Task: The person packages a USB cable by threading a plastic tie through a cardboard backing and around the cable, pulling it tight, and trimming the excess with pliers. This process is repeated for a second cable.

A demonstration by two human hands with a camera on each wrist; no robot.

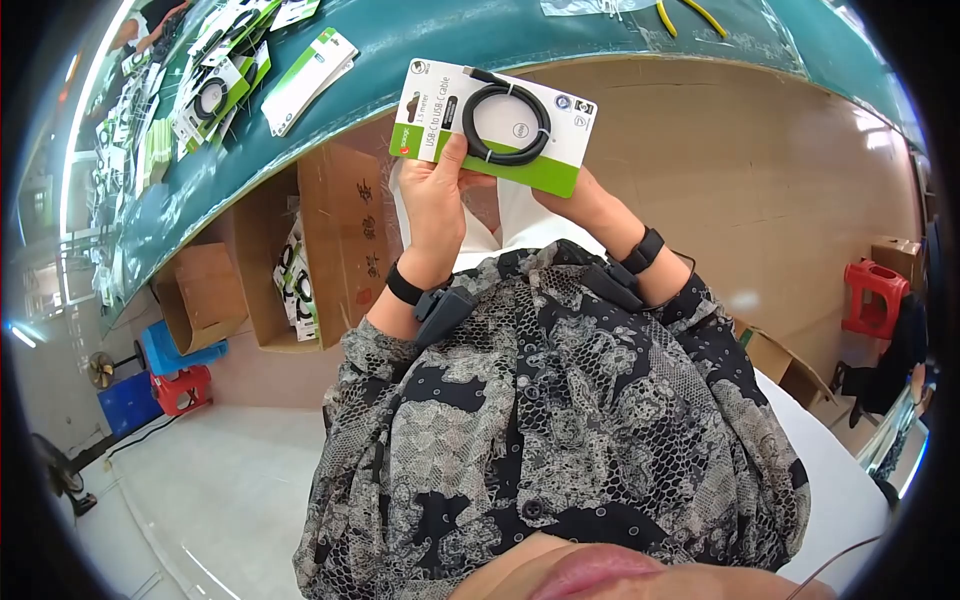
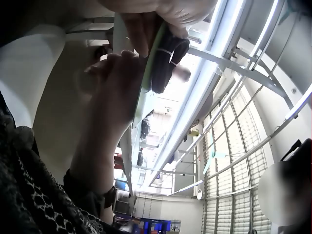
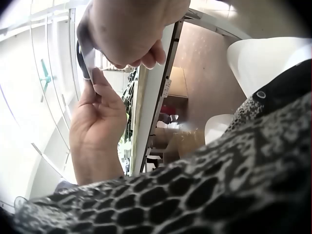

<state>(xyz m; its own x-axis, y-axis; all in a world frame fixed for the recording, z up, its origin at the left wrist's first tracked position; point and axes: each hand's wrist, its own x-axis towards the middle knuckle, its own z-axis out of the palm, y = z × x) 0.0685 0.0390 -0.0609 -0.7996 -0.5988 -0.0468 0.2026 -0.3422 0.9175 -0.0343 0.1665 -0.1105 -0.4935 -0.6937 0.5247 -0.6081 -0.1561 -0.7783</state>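
Teal-topped worktable (image 1: 450, 35) stretched beyond the grip, with packaged cables (image 1: 210, 95) heaped to the far left and a yellow-handled tool (image 1: 665, 18) ahead on the right. Between both hands was a carded USB-C cable (image 1: 495, 128), pinched by the left hand (image 1: 435, 205), thumb in front, fingers behind. The right hand (image 1: 588, 205) lay behind its lower right corner, hidden fingers leaving its hold impossible to tell. Left of the grip stood an open cardboard box (image 1: 340, 235).

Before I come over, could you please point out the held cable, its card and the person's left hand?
Cable (image 1: 516, 158): head view, bottom of its coil.
Card (image 1: 503, 118): head view, white front inside the coil.
Left hand (image 1: 435, 203): head view, below the thumb.
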